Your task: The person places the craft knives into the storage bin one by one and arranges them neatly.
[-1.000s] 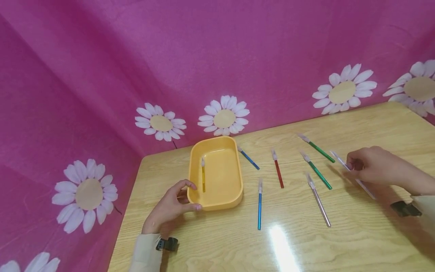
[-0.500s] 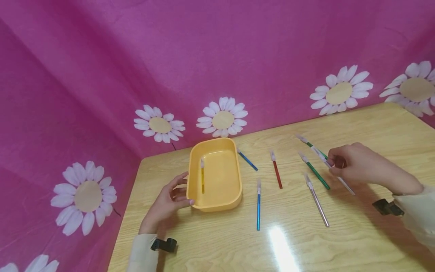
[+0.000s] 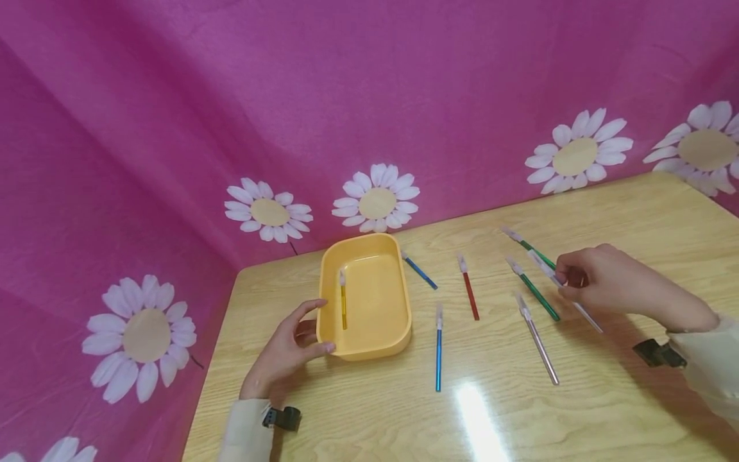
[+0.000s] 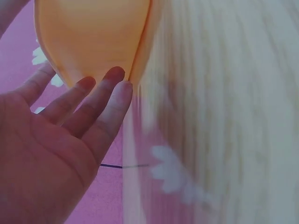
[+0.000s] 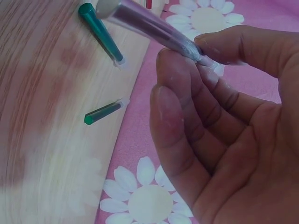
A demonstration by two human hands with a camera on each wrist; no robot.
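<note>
My right hand [image 3: 571,280] pinches a lilac pen [image 3: 586,316] between thumb and fingers and holds it just above the wooden table [image 3: 577,410], over two green pens [image 3: 534,292] [image 3: 523,243]. The right wrist view shows the lilac pen [image 5: 154,28] across my fingertips, with both green pens [image 5: 100,31] [image 5: 103,113] below it. My left hand [image 3: 288,343] rests with fairly straight fingers [image 4: 100,100] against the near left corner of a yellow tray [image 3: 404,321]. One yellow pen [image 3: 344,308] lies in the tray.
More pens lie between the tray and my right hand: a blue one [image 3: 420,271] by the tray's far corner, a red one [image 3: 469,294], a second blue one [image 3: 438,353] and a pinkish one [image 3: 539,340]. Pink daisy-print cloth [image 3: 369,115] walls the table's back and left.
My right hand has lifted the lilac pen off the table and carried it left, over the green pens. The left hand stays at the tray's corner.
</note>
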